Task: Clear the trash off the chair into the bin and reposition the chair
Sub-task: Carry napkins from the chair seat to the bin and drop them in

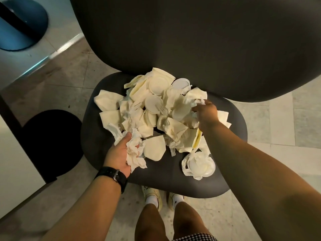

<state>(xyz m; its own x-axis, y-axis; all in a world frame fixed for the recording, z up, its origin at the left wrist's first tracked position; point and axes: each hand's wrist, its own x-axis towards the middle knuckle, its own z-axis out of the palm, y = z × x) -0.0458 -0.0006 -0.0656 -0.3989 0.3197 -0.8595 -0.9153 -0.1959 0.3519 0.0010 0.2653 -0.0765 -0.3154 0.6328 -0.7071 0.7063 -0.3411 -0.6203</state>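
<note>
A dark grey chair seat (pixel 156 176) carries a heap of trash (pixel 156 108): cream paper plates, folded plates and crumpled white napkins. My left hand (pixel 118 153), with a black watch on its wrist, grips a wad of crumpled napkins (pixel 134 153) at the heap's near left. My right hand (pixel 205 112) reaches into the heap's right side, its fingers curled round crumpled white paper (pixel 192 101). A white lidded cup wrapped in napkin (pixel 199 165) lies apart at the seat's near right. The chair's dark backrest (pixel 191 40) rises behind the heap.
A black round shape (pixel 52 141) sits on the floor left of the chair, beside a white panel (pixel 15 157). A blue round base (pixel 20 23) is at the top left. My feet (pixel 162 197) stand under the seat's front edge on a tiled floor (pixel 286 127).
</note>
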